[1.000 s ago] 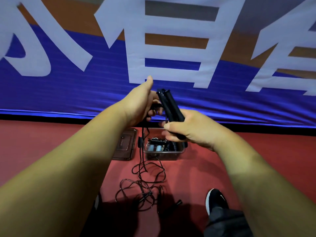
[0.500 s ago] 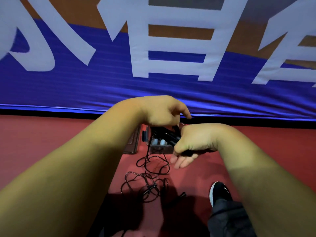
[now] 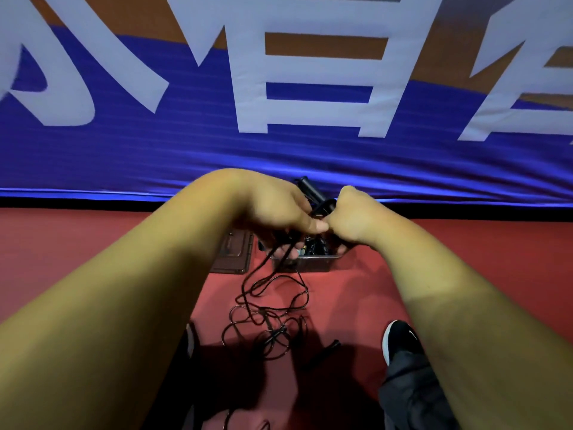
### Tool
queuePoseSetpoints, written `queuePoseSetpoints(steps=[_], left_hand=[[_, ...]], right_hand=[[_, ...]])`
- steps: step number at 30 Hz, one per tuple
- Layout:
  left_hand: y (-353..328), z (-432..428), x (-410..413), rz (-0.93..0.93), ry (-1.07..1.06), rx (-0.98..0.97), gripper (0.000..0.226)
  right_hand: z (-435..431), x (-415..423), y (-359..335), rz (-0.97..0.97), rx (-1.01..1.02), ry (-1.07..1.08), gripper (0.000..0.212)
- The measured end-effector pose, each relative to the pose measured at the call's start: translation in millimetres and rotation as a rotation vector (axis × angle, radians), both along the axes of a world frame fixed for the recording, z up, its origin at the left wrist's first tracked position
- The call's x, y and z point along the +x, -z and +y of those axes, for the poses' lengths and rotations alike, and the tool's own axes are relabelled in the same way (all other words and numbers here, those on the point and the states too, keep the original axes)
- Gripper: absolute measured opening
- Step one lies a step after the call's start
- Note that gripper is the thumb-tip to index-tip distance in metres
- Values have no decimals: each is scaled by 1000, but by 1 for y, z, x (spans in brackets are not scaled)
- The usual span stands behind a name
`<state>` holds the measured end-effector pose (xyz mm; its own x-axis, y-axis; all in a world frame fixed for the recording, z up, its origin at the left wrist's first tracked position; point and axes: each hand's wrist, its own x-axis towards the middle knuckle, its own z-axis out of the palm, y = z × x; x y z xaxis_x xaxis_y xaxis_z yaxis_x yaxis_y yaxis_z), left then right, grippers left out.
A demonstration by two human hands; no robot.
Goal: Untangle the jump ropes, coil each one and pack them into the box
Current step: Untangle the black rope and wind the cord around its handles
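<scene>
Now the grip of the right hand (image 3: 355,217) clamps the black handles (image 3: 311,192); the left hand (image 3: 273,209) grip clamps the trailing cord (image 3: 263,283) above the box (image 3: 313,262).

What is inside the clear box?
In the box, a black coiled cord and a pale blue piece show. The left hand and right hand, holding a jump rope, cover the rest.
</scene>
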<state>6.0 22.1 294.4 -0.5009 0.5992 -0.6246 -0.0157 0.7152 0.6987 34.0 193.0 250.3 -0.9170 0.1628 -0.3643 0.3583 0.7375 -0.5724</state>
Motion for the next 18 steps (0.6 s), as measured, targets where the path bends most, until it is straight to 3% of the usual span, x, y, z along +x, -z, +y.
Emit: queuePoseSetpoints(steps=[3, 5, 9, 13, 16, 18], left_hand=[[0, -5, -1, -30, -36, 135, 17], [-3, -2, -3, 167, -35, 73, 13], [-6, 9, 0, 824, 107, -156, 26], [4, 16, 7, 1056, 199, -132, 39], [4, 17, 14, 1043, 235, 9, 35], [5, 14, 15, 863, 91, 106, 31]], right_hand=[[1, 0, -1, 3, 4, 0, 12], [1, 0, -2, -9, -4, 11, 10], [3, 1, -3, -56, -27, 29, 15], [6, 3, -2, -69, 10, 12, 23], [8, 5, 0, -84, -31, -8, 21], [9, 4, 1, -40, -20, 0, 21]])
